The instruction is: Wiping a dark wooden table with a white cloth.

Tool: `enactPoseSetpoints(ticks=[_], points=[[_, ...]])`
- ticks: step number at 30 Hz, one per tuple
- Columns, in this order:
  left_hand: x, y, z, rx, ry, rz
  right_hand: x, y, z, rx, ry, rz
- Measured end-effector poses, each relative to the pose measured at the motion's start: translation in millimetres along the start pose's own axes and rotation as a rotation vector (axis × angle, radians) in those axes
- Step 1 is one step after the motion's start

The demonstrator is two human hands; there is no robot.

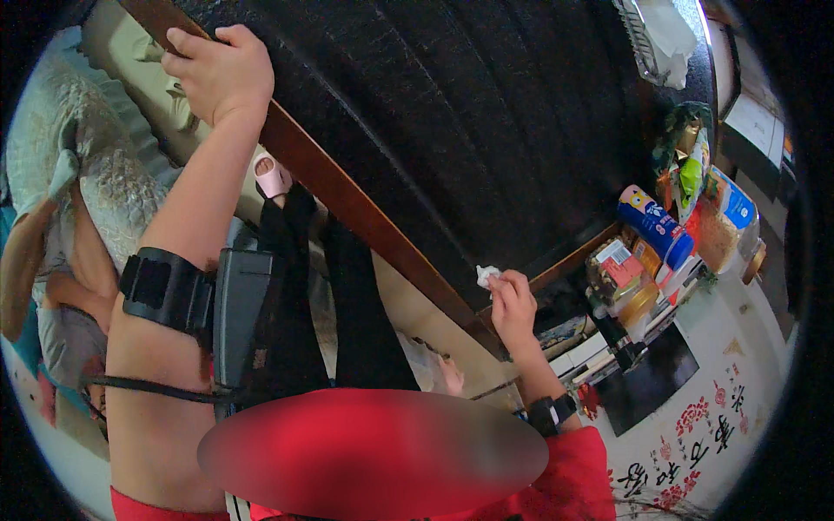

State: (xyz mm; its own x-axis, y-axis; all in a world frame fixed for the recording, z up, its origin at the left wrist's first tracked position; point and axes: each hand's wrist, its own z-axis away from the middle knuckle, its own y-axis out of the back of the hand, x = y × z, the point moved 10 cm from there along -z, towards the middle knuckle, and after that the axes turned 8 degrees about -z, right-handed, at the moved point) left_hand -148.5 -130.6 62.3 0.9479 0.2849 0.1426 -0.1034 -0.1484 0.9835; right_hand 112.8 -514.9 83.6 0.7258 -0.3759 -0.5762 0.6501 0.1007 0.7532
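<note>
My left hand [225,71] grips the edge of a long brown wooden board [352,215] at the upper left, its fingers bent over the edge. The board borders a large black ribbed surface [417,130]. Near the board's lower right end, my right hand [511,303] pinches a crumpled white tissue or cloth [487,276] between thumb and fingers, over the corner of the black surface. Both arms wear black straps; a dark grey device is beside the left one.
Right of the black surface stand a blue bottle [655,225], a clear jar with a labelled top [619,273] and a large food container [726,221]. A plastic-wrapped item [661,42] lies upper right. Another person's bare legs [85,260] are at the left, near quilted bedding [124,189].
</note>
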Motion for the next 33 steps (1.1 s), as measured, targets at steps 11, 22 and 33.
enactPoseSetpoints(ticks=[11, 22, 33], points=[[4, 0, 4, 0.010, 0.000, -0.036, -137, -13, -184, 0.381, 0.128, -0.221], [-1, 2, -3, 0.046, -0.021, -0.072, -39, 17, -58, 0.317, -0.030, -0.279], [1, 3, -1, 0.019, -0.010, -0.048, -10, 1, -5, 0.295, -0.127, 0.037]])
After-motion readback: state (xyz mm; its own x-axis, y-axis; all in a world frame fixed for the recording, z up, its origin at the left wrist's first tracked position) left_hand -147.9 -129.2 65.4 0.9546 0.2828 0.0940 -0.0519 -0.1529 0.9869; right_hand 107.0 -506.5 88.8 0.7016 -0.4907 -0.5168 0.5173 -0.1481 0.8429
